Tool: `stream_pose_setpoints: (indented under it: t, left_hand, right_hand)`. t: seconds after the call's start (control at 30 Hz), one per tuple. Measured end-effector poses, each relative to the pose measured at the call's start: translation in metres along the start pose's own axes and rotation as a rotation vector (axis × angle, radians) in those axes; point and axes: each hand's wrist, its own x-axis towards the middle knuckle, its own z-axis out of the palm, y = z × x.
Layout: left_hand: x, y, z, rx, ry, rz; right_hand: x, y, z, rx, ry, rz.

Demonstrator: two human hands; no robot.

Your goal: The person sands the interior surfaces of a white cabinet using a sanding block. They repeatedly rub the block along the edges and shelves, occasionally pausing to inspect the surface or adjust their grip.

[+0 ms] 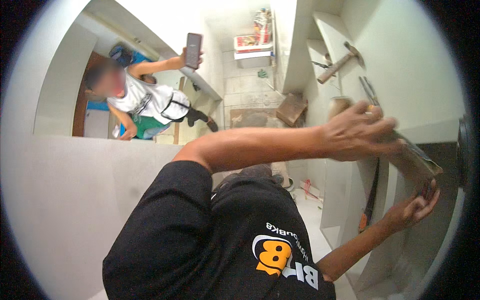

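Observation:
My left hand (356, 133) reaches across my body to the right and grips the upper end of a flat brownish tool (415, 159) with a long blade. The blade lies slanted against a pale cabinet wall (425, 75), just above a dark panel (442, 210). My right hand (411, 209) comes up from the lower right, and its fingertips pinch the blade's lower end from below. What lies right under those fingertips is small, dark and hard to make out.
A hammer (342, 62) and a thin metal tool (368, 90) lie on pale shelves above my hands. A saw with an orange handle (369, 205) hangs below. Another person (145, 100) at the left holds up a phone (193, 50). Boxes (252, 44) stand at the back.

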Motion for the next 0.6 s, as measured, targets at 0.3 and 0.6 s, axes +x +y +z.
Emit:
stream_pose_setpoints:
  t: [0.3, 0.6]
  left_hand:
    - [-0.241, -0.012, -0.121, -0.38, -0.425, -1.113]
    - [-0.325, 0.006, -0.098, -0.422, -0.411, -1.328]
  right_hand:
    - [-0.036, -0.068, 0.127, -0.767, -0.162, 0.104]
    - [0.0, -0.064, 0.149, -0.713, 0.219, -0.268]
